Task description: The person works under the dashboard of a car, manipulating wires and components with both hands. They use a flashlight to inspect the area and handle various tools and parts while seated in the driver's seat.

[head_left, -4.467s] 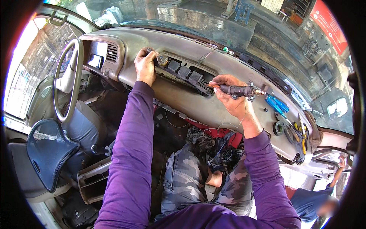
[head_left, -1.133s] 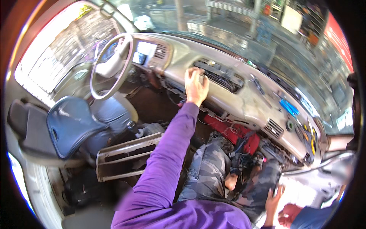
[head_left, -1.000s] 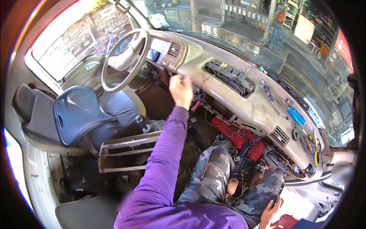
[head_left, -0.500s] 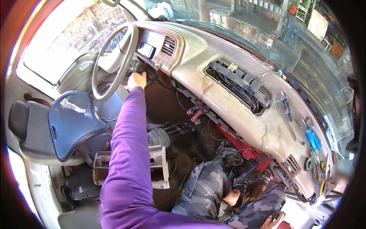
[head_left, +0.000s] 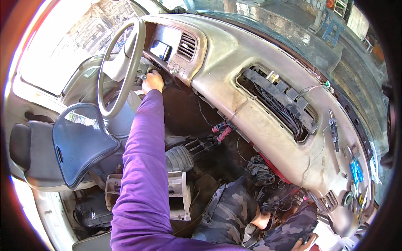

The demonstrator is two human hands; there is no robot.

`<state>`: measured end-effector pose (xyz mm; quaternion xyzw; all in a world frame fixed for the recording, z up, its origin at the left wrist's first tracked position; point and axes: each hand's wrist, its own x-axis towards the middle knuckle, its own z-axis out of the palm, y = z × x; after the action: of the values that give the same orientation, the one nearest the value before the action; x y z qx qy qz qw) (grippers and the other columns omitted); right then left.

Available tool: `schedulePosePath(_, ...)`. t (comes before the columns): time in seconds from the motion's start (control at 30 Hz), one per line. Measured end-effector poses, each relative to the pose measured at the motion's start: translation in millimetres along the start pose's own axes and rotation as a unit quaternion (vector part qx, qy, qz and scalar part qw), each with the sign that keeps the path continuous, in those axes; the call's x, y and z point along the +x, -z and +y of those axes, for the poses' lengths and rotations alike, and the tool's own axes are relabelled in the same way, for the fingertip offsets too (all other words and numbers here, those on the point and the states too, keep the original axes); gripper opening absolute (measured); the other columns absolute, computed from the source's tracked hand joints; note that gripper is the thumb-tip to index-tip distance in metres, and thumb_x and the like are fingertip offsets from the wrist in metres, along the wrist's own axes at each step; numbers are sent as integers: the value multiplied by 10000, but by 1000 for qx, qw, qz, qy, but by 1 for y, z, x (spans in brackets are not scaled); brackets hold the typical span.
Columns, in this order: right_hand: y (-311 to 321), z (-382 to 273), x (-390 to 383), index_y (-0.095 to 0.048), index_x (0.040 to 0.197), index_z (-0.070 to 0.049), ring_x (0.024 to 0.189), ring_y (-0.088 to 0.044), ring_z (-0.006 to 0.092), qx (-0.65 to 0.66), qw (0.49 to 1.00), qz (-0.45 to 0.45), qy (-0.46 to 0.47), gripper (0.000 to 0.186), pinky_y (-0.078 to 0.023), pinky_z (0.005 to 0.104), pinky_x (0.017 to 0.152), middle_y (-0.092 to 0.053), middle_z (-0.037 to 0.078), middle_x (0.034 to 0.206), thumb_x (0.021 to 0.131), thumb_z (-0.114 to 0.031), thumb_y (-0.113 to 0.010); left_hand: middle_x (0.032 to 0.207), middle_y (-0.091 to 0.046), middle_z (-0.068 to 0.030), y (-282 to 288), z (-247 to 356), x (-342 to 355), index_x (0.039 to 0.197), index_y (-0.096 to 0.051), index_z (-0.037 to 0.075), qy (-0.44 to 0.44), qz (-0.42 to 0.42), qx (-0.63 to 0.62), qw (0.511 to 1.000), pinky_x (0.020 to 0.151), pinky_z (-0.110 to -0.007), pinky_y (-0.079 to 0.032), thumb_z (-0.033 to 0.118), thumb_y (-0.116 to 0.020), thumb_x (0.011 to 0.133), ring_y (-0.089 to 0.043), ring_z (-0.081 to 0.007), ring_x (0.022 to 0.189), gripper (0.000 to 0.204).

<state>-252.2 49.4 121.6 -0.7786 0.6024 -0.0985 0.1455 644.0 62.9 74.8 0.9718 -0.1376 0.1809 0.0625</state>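
My left arm, in a purple sleeve, stretches up to the steering column. There my left hand (head_left: 153,81) is closed beside the steering wheel (head_left: 140,54), below the instrument panel. A small grey knob-like end (head_left: 143,77) shows at its fingers; what they grip, if anything, is hidden. My right hand (head_left: 305,242) rests low at the right, near my camouflage-trousered leg (head_left: 289,228). Its fingers curl about a small dark thing, mostly cut off by the lower edge. A phone-like device (head_left: 161,50) with a bright screen leans in the instrument panel.
The beige dashboard (head_left: 222,75) has an opening with a black module (head_left: 280,94) and wires. Blue-handled pliers (head_left: 356,169), a tape roll (head_left: 347,198) and a black pen-like tool (head_left: 333,129) lie on its right. A pale plastic frame (head_left: 180,194) lies beside a gear-lever boot (head_left: 179,159). Pink connectors (head_left: 222,133) hang under the dash.
My left hand has turned, and the grey knob-like end now shows by its fingers. The view has shifted slightly. My right hand stays by my leg.
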Motion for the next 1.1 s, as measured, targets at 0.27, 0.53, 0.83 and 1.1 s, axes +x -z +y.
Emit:
schedulePosePath(0.27,-2,10,-21,-480,1243,72,1100,-521,419,13,998,5,-65,481,-413,518,1005,-501,282,1187,860,-173,-635,932,-686,-105,-7,31,-14,1041,-629,134,322,-141,-740,573,508,-336,-458,434,-478,969,-647,-217,687,344)
schedulePosePath(0.53,-17,21,-39,-494,1286,45,1190,-494,467,-39,993,96,-50,550,-425,508,997,-497,296,1310,791,-113,-675,822,-575,-39,-21,9,-108,952,-604,96,181,-338,-749,540,536,-286,-452,251,-519,987,-517,-159,634,181)
schedulePosePath(0.83,20,30,-73,-529,1061,0,988,-523,430,103,978,172,-52,357,-448,469,858,-509,214,1045,738,-69,-663,767,-563,16,152,108,-297,946,-630,82,223,-206,-818,488,568,-239,-440,154,-642,903,-527,-96,638,84)
schedulePosePath(1.1,19,56,-106,-548,1049,6,989,-530,421,133,964,218,-69,341,-459,456,862,-525,215,1036,725,-50,-641,886,-648,-46,223,158,-352,1166,-633,16,-11,-300,-727,618,563,-241,-468,123,-670,890,-603,-109,660,299)
